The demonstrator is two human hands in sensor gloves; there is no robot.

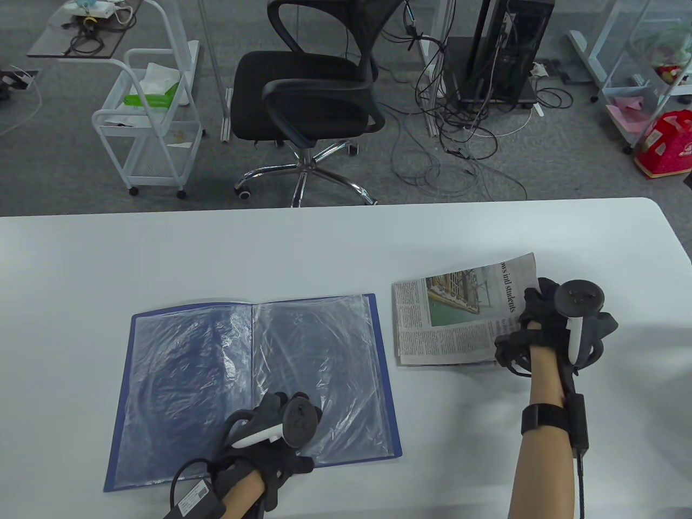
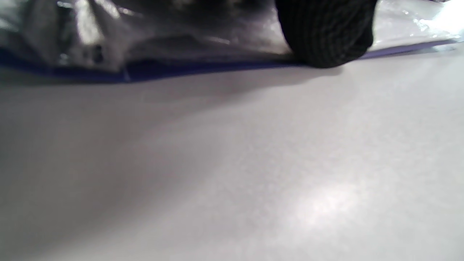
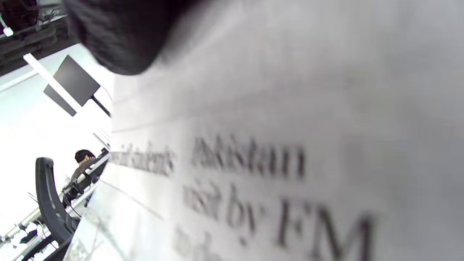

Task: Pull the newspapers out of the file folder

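My right hand (image 1: 546,324) grips the newspaper (image 1: 459,319) by its right edge, fingers (image 1: 532,300) curled over the top of the page near the headline, and that end is lifted off the worktop (image 1: 346,243) while the left part of the paper lies flat. In the right wrist view the print runs big and blurred right under me, with a dark gloved fingertip (image 3: 119,40) pressing onto the page at the top.

The newspaper sits just beside the file folder (image 1: 251,384), off its right edge and apart from it. The folder lies open flat, blue cover down, crinkled clear sleeves facing up.

My left hand (image 1: 270,432) rests on the folder's near edge, on the right-hand page close to the spine. In the left wrist view one gloved fingertip (image 2: 326,36) bears down on the plastic sleeve right at the blue border, holding it to the worktop. Whether the other fingers there are curled or flat, I can't tell.
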